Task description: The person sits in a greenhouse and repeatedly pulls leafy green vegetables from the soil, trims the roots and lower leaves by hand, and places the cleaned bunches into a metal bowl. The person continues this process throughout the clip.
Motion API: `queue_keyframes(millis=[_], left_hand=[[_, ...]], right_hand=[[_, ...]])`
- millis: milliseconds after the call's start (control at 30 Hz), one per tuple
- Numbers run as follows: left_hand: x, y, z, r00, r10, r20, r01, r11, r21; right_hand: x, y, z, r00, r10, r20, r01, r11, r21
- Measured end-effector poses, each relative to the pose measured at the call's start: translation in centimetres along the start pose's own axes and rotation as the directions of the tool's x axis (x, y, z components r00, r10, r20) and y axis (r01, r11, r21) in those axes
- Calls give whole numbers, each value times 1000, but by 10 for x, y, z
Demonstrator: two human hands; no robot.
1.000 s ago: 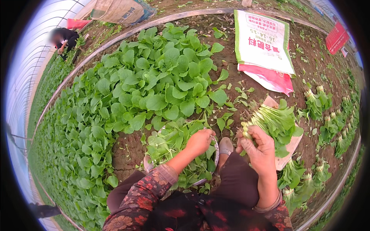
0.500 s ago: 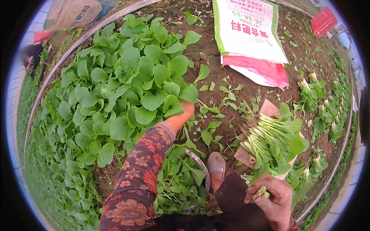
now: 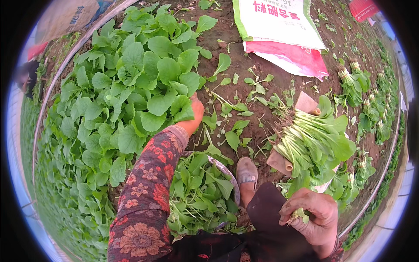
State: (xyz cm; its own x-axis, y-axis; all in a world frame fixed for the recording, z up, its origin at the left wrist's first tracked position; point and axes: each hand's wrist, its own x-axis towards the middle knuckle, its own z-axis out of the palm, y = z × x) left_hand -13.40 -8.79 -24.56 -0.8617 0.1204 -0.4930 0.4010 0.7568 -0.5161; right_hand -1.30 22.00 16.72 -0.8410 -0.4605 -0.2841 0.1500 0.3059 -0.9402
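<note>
My left hand point(image 3: 197, 114) reaches into the edge of a dense bed of leafy greens point(image 3: 135, 87). Leaves cover its fingers, so their grip is hidden. Low at the right, my right hand point(image 3: 316, 217) is closed, pinching a small leafy scrap point(image 3: 299, 214) between thumb and fingers. Just beyond it lies a pile of pulled greens point(image 3: 312, 144), pale stems and roots toward the left, on a tan sheet point(image 3: 279, 162). Below my left forearm, a basin point(image 3: 231, 179) holds loose green leaves point(image 3: 200, 192).
A white, green-edged sack point(image 3: 279, 22) with a pink part lies flat on the soil ahead. Tied bunches of greens point(image 3: 353, 83) stand along the right side. My shoe point(image 3: 247, 171) is beside the basin. A pale hose-like strip point(image 3: 65, 67) borders the bed at left.
The view has shifted slightly, moving the sack upward in the picture. My left hand remains at the bed's edge with its fingers among leaves. The right hand keeps its pinch.
</note>
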Motion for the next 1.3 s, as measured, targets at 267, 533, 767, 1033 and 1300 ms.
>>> queue_keyframes(millis=[267,533,767,1033,1300], left_hand=[[-19,-11,0,989,-129,76,137,984,-112],[-11,-24,-20,950,-16,313,65,987,-146],[-25,-27,-18,972,-13,236,61,978,-198],[-61,-48,-28,969,-235,71,245,933,-263],[-78,-33,15,959,-249,139,269,951,-151]], right_hand=[[-1,3,-8,995,-63,72,66,997,-45],[-5,3,-12,998,-21,55,24,998,-57],[-8,3,-11,999,-22,48,22,1000,-6],[-7,4,-10,985,-138,107,139,990,-2],[-10,4,-13,970,-94,224,100,995,-12]])
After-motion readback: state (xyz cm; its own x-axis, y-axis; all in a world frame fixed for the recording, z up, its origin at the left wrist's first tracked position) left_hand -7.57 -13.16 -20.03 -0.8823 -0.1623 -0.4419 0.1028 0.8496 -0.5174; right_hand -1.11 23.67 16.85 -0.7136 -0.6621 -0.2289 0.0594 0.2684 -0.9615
